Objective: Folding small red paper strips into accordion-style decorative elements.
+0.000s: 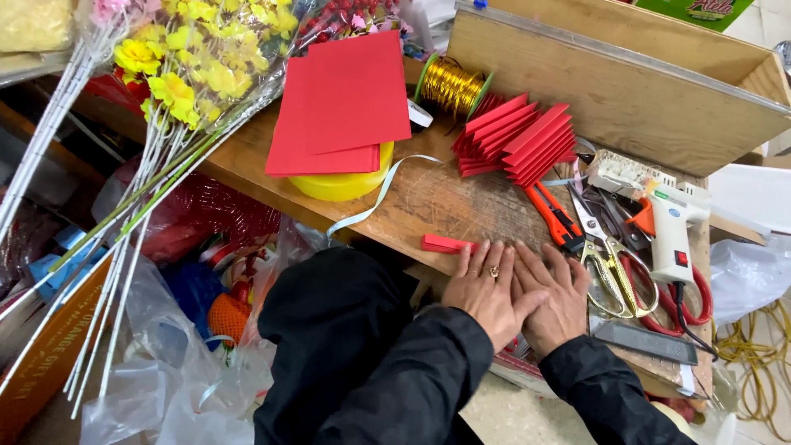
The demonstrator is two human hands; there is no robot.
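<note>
My left hand (484, 290) and my right hand (555, 295) lie side by side, palms down, pressed flat on the front edge of a worn wooden worktop (428, 202). The left hand wears a ring and partly overlaps the right. A narrow folded strip of red paper (446, 244) sticks out from under the left fingertips to the left. Whatever else is under the palms is hidden. Behind the hands lies a stack of accordion-folded red paper (519, 138).
Flat red paper sheets (339, 103) rest on a yellow tub (339, 183). A gold wire spool (451, 86), orange utility knife (554, 213), scissors (608, 259), white glue gun (671, 227) and metal file (647, 339) lie nearby. Wrapped yellow artificial flowers (189, 62) lean at left.
</note>
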